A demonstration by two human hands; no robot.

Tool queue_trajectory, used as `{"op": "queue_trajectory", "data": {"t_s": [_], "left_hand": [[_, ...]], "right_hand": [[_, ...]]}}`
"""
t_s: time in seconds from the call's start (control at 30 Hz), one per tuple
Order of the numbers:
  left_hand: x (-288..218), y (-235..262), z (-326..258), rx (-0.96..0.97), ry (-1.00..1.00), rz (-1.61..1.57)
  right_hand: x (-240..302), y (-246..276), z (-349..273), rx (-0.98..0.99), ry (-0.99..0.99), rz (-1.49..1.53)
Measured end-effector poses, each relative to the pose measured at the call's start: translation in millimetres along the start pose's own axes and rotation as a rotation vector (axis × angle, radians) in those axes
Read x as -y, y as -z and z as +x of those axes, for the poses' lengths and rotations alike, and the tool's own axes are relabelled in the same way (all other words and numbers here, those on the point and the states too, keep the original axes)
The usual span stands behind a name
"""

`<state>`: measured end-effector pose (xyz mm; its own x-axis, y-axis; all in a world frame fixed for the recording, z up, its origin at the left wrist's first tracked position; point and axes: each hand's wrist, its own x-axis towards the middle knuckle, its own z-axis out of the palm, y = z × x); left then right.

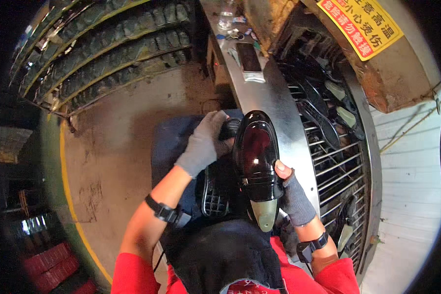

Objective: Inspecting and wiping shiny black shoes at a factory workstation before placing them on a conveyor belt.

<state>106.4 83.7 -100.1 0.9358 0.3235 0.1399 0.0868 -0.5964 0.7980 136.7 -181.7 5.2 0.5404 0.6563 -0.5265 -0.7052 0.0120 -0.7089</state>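
My right hand, in a grey fingerless glove, grips a glossy black loafer by its side, thumb on the upper. The loafer stands toe away from me, with a strap across it. A greenish shoe last sticks out of its heel end. My left hand, gloved the same way, is closed round the far end of a black shoe sole, just left of the loafer. The sole's near end shows a grid of hollows. Part of the sole is hidden behind my left fingers and the loafer.
A steel ledge runs along my right, with a phone, keys and a clear bottle on it. Beyond it, a barred conveyor carries soles and lasted shoes under a brown housing. Shoe racks stand at far left.
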Motion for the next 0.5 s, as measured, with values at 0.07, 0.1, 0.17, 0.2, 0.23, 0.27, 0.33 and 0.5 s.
{"op": "queue_trajectory", "data": {"t_s": [0.07, 0.1, 0.17, 0.2, 0.23, 0.27, 0.33, 0.5], "left_hand": [[-60.4, 46.6, 21.6, 0.362, 0.404, -0.276], [-57.6, 52.2, 21.5, 0.261, 0.354, -0.558], [-57.9, 70.0, 17.7, 0.132, 0.321, -0.81], [-59.4, 79.7, 18.1, 0.144, 0.252, -1.002], [-61.6, 90.1, 14.0, 0.146, 0.178, -1.19], [-63.1, 90.3, 10.2, 0.13, 0.195, -1.176], [-70.3, 86.2, 2.5, 0.095, 0.025, -1.284], [-78.4, 100.7, -11.9, 0.178, 0.072, -1.155]], "right_hand": [[12.5, -2.6, -12.8, -0.042, -0.006, 0.014], [14.6, -7.2, -14.3, -0.04, -0.011, 0.06], [8.8, -12.5, -6.4, -0.009, -0.041, 0.121], [3.3, -13.3, 1.7, 0.004, 0.0, 0.106], [-4.0, -16.3, 10.9, 0.023, 0.037, 0.091], [-8.2, -22.5, 17.7, 0.035, 0.077, 0.076], [-16.9, -38.9, 22.6, 0.07, 0.03, 0.141], [-43.0, -38.5, 35.7, 0.205, -0.034, 0.09]]}}
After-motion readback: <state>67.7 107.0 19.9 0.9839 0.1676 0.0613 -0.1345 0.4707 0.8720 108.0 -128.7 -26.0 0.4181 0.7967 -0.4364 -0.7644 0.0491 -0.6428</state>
